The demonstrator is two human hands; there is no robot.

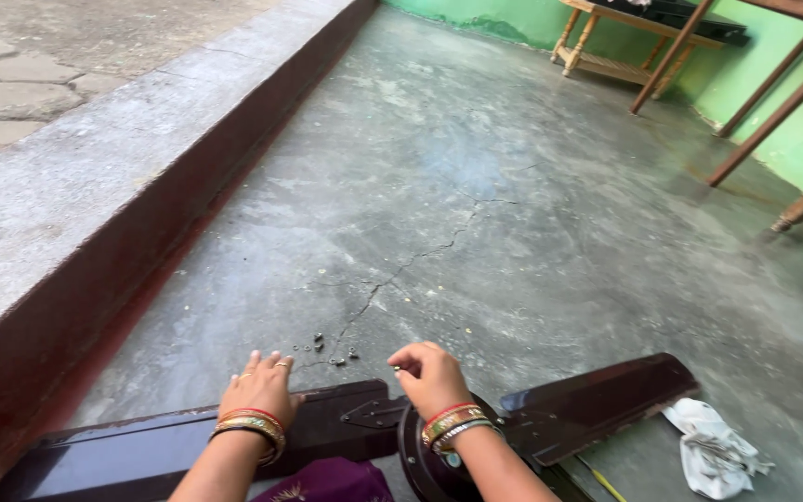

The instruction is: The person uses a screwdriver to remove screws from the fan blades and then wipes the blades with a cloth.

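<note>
Dark ceiling fan [420, 428] flat on cracked floor [476, 214]. Left hand [257, 386] spread, steadying blade [169, 446] beyond hub. Right hand [429, 372] above hub, fingertips pinching small screw [397, 370]. Loose screws [327, 351] just beyond, within reach. White rag [713, 446] beside right blade.

No packages, labels, signs or screens are being shown anywhere in this view.
</note>
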